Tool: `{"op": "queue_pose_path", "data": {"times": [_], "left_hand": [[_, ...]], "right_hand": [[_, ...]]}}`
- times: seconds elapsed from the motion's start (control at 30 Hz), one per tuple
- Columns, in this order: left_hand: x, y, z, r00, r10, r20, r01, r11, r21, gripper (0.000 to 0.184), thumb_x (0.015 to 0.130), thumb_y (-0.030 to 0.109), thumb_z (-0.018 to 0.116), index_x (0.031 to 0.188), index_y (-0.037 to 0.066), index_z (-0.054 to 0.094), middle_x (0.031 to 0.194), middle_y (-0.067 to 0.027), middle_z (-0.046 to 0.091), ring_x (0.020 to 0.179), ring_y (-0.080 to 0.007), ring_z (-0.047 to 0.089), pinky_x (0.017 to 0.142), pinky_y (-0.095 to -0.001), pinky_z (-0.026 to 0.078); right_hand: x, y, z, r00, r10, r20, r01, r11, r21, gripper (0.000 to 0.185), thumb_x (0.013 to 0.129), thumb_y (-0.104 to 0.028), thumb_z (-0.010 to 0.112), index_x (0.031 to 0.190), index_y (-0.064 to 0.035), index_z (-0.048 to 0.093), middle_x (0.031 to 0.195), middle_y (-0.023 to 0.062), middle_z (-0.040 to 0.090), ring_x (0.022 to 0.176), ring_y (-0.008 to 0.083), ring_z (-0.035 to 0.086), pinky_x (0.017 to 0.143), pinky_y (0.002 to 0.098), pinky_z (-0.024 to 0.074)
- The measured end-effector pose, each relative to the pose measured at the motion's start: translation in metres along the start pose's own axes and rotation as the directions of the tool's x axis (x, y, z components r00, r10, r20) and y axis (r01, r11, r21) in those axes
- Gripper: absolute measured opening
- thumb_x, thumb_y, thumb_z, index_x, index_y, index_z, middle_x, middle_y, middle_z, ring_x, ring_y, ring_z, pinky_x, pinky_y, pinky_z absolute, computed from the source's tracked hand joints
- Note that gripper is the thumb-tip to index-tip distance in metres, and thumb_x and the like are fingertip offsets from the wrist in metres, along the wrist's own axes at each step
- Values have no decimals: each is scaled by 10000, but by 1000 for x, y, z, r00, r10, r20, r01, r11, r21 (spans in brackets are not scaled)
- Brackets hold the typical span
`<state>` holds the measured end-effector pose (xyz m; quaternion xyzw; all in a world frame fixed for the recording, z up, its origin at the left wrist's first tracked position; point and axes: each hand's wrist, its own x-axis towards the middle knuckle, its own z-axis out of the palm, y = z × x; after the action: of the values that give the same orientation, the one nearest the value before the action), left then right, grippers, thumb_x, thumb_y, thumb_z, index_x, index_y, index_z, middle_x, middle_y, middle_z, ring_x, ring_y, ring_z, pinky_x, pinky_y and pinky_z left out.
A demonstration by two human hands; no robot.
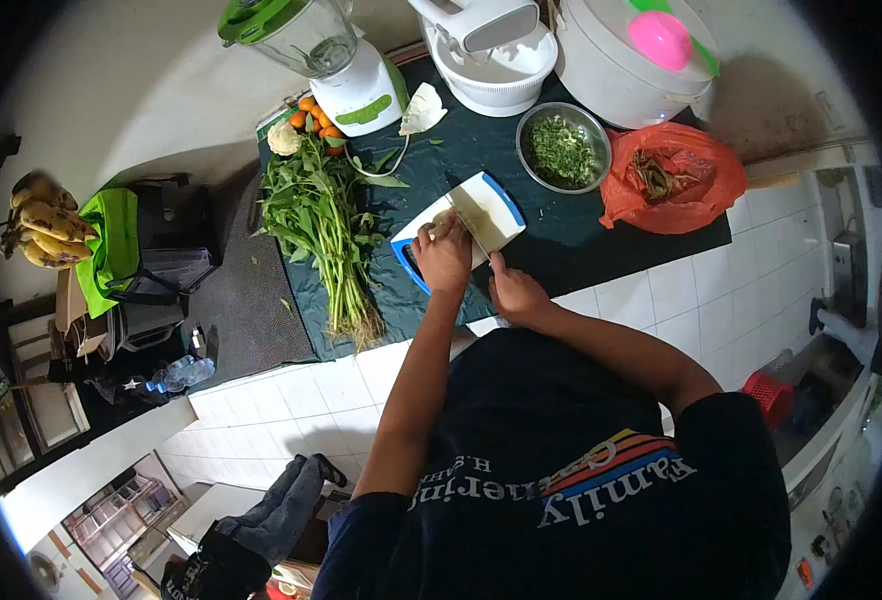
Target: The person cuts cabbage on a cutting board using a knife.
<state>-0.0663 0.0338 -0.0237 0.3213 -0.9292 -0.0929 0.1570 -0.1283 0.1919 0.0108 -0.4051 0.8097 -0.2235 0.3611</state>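
My right hand (518, 292) grips the handle of a kitchen knife (478, 238), its blade lying across a white cutting board (502, 205) with blue edges. My left hand (443, 256) is closed on the board just left of the blade, its fingers curled over a small pale piece of food that they mostly hide. Left of the board lies a big bunch of leafy greens (313, 200) with long stems and roots. A metal bowl (609, 165) of chopped greens stands beyond the board to the right.
A blender (353, 95), a stand mixer (496, 85) and a large white tub (611, 60) line the back. Orange tomatoes or similar produce (323, 118) and a cauliflower (284, 138) sit by the blender. A red plastic bag (676, 185) lies at right. Another person (251, 540) is at lower left.
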Motion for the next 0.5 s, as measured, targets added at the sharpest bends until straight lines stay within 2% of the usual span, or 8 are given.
{"op": "queue_pose_path", "data": {"times": [0.17,0.23,0.3,0.43,0.5], "left_hand": [[-1,3,-4,1000,-1,-3,1,1000,9,296,846,277,715,1123,199,786,1256,37,731,1153,-290,590,945,-444,438],[-1,2,-4,999,-5,32,5,1000,2,401,849,233,703,1241,155,730,1291,34,705,1154,-304,591,964,-465,436],[-2,1,-5,1000,-3,29,4,1000,-9,398,847,230,704,1237,154,732,1292,34,704,1157,-304,590,964,-465,436],[-2,0,-4,1000,12,24,-12,1000,-12,385,843,225,705,1219,150,742,1277,29,713,1158,-303,589,964,-464,436],[-2,0,-3,1000,5,18,-5,1000,-3,379,836,240,717,1207,169,748,1287,38,712,1163,-292,590,966,-456,440]], "right_hand": [[2,1,2,1000,-20,-15,21,999,44,422,1009,-168,483,1336,64,353,903,338,673,873,516,671,809,602,529],[3,-2,1,998,-58,-34,60,995,77,386,1014,-166,479,1307,57,362,887,340,671,864,518,670,805,605,527],[2,-4,2,999,-34,-39,36,999,38,332,1023,-162,468,1263,47,373,863,341,669,845,521,668,789,610,524],[3,-1,2,997,-60,-48,62,997,37,342,1026,-165,469,1270,54,371,853,338,669,831,518,669,773,609,525],[3,0,1,999,-50,-14,51,998,40,454,1043,-168,448,1392,77,293,905,344,670,875,526,652,797,616,496]]}}
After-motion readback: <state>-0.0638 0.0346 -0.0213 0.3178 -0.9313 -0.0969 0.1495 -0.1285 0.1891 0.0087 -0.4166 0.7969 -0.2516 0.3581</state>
